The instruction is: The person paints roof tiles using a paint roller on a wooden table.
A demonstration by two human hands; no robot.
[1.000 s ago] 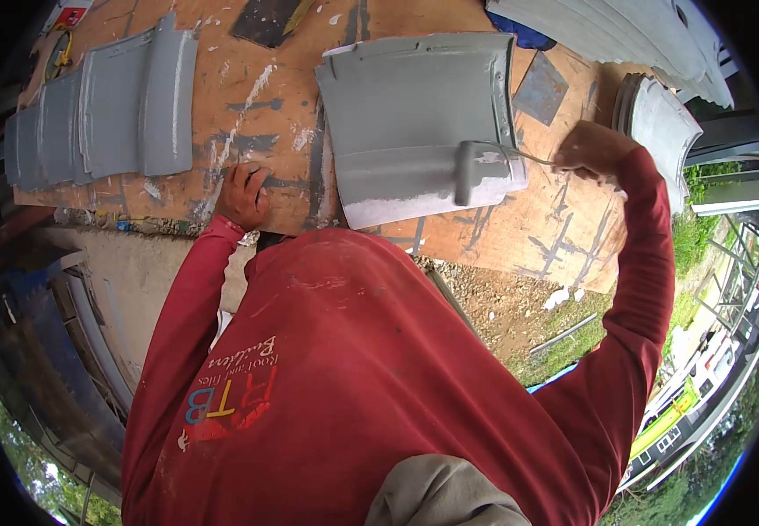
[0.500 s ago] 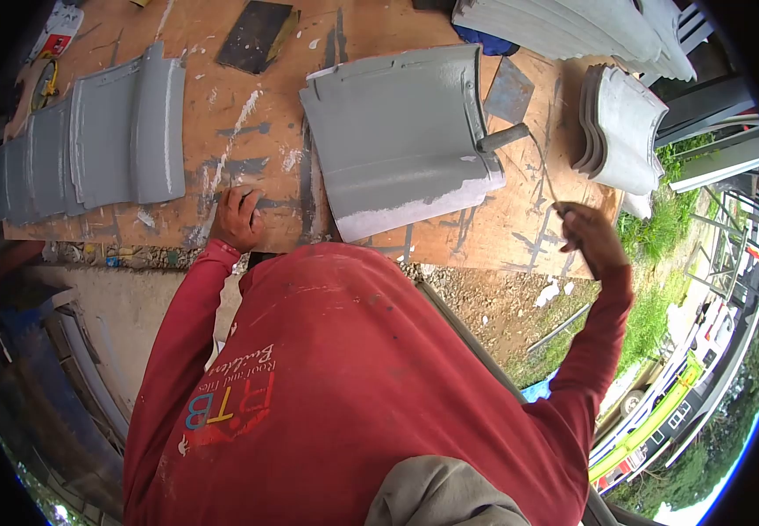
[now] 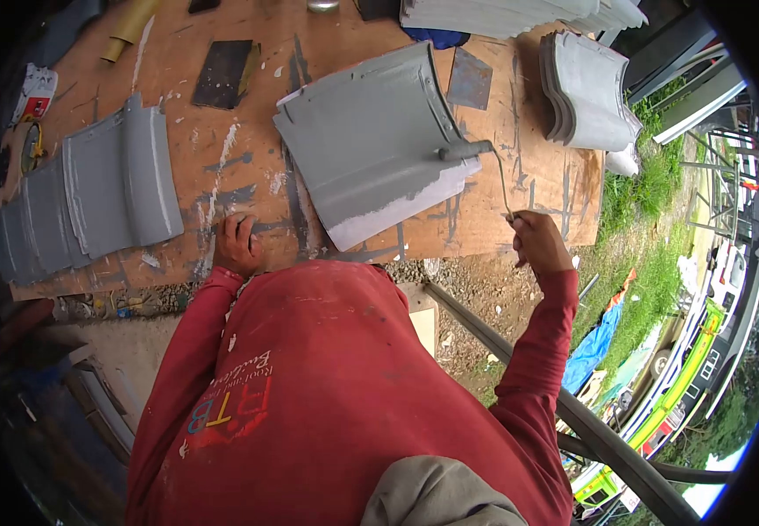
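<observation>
My right hand [image 3: 541,241] is closed around the thin wire handle of a paint roller [image 3: 465,151]. The grey-coated roller lies against the right side of a large curved roof tile [image 3: 371,131]. Grey paint covers most of this tile, while a pale strip [image 3: 410,206] runs along its near edge. My left hand [image 3: 239,245] rests at the table's near edge, left of the tile, its fingers loosely bent and slightly apart, with nothing visible in them. Farther left, several grey-painted tiles [image 3: 117,175] lie overlapped in a row.
The paint-streaked wooden table [image 3: 257,131] bears a dark flat plate [image 3: 222,74] and a bluish-grey plate [image 3: 470,79]. Unpainted tiles are stacked at the right [image 3: 585,92] and far side [image 3: 502,16]. A metal bar [image 3: 607,438] crosses below right.
My right hand has drawn inward, and the roller has moved slightly toward the tile's near right corner. The view has shifted and turned a little. My left hand stays at the table edge.
</observation>
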